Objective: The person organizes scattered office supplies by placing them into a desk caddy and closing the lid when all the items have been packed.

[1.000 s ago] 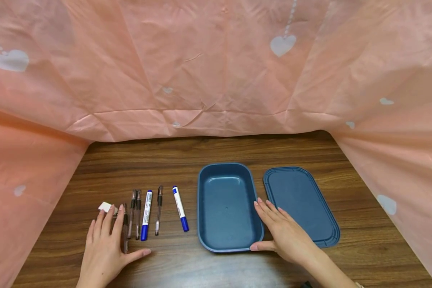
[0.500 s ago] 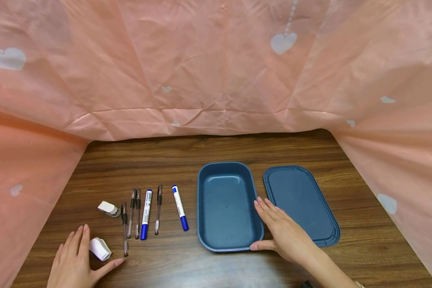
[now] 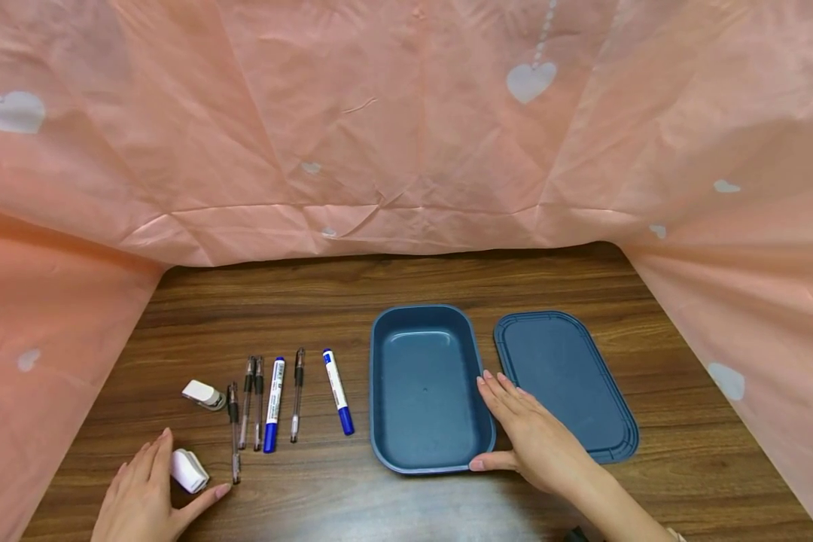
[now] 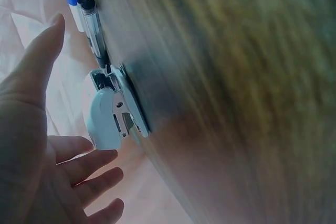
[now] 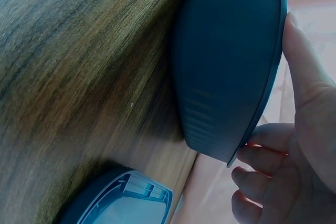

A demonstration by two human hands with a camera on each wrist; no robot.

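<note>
Head view, from where I stand: wooden table (image 3: 312, 301), peach cloth (image 3: 406, 135) hung round three sides. Left hand (image 3: 138, 489) released, fingers long and loose, thumb out toward the pens; it frames a small white stapler (image 3: 190, 471) (by its look) without gripping it. Left wrist view agrees: thumb well off the stapler, fingertips close behind it; whether one touches, I cannot tell.

Right hand (image 3: 538, 433) loose too, no clenching. Its fingers lie along the right rim of the blue box (image 3: 423, 421), thumb at the near right corner. Right wrist view shows thumb and fingertips against that rim, the box sitting upright on the wood.

Lid (image 3: 565, 384) flat on the table, just right of the box.

Left of the box, in a loose row: four pens (image 3: 298, 395) with dark grips and two blue-and-white markers (image 3: 274, 406). Beyond the stapler, another white gadget (image 3: 204, 394), too small to name.

Progress, my reckoning: early. Done: box uncovered, lid set aside, small items laid out within reach. Not done: pens, markers, stapler and gadget all lie outside the box, and the lid is off.
</note>
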